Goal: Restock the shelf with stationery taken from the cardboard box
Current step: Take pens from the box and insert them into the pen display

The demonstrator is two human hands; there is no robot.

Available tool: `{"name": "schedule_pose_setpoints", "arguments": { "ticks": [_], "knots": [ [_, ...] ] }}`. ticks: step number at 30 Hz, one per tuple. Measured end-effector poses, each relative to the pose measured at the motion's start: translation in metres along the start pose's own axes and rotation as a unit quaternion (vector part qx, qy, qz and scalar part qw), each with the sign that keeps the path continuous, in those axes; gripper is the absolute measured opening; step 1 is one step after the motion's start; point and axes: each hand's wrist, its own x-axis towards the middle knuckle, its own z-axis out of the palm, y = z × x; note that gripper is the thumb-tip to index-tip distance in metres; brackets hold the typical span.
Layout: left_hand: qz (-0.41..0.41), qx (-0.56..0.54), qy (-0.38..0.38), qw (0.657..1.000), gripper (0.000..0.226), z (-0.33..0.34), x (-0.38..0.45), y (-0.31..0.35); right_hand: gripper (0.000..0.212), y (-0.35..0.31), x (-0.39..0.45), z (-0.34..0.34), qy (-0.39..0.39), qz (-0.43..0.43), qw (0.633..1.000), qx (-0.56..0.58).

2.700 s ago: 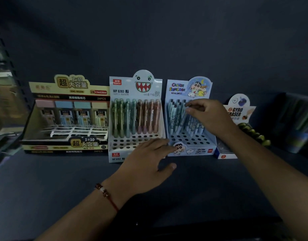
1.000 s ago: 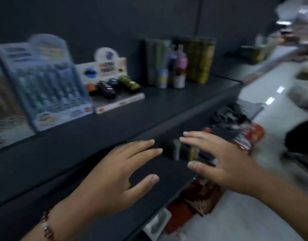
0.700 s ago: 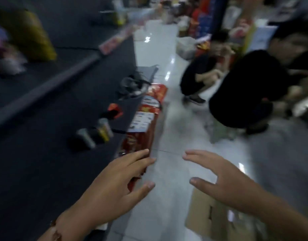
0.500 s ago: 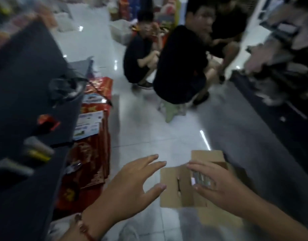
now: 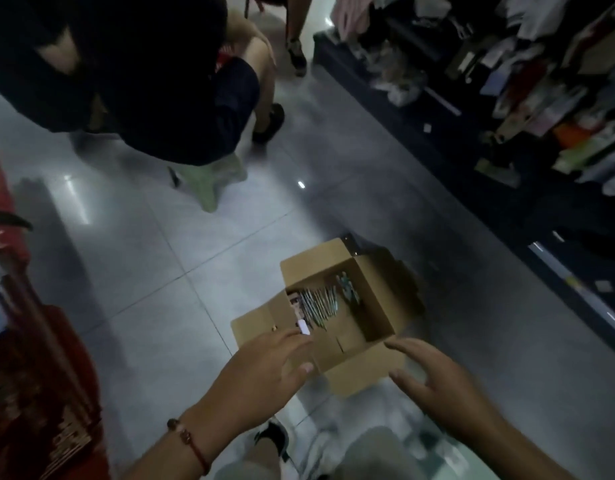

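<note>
An open cardboard box stands on the tiled floor below me, flaps spread out. Inside lie several loose pens in a row and a small white item near the box's near-left corner. My left hand hovers over the near-left flap with fingers straight and spread, holding nothing. My right hand is held above the near-right side of the box, fingers relaxed and empty. The shelf with the display stands is out of view.
A person in dark clothes sits on a pale green stool just beyond the box. Red packaged goods are stacked at the left. A dark shelf unit full of goods runs along the right. My knees and a shoe are below.
My view swung from the shelf's pen displays round and down to the floor. Both hands left the shelf and now hover, empty, over the cardboard box.
</note>
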Motion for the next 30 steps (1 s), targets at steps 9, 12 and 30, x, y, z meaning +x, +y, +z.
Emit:
{"name": "schedule_pose_setpoints", "arguments": {
  "ticks": [9,12,30],
  "knots": [
    [-0.067,-0.036,-0.048,0.996,0.039,0.139,0.231,-0.09,0.041,0.156,0.229,0.066,-0.023,0.091,0.996,0.01],
    [-0.097,-0.039,-0.044,0.994,0.04,0.236,0.327,-0.146,0.046,0.239,0.334,0.121,-0.043,0.088,0.995,0.002],
    [-0.184,0.189,0.101,0.959,0.022,0.552,0.583,-0.315,0.037,0.443,0.61,0.342,0.0,0.274,0.957,0.092]
  ]
}}
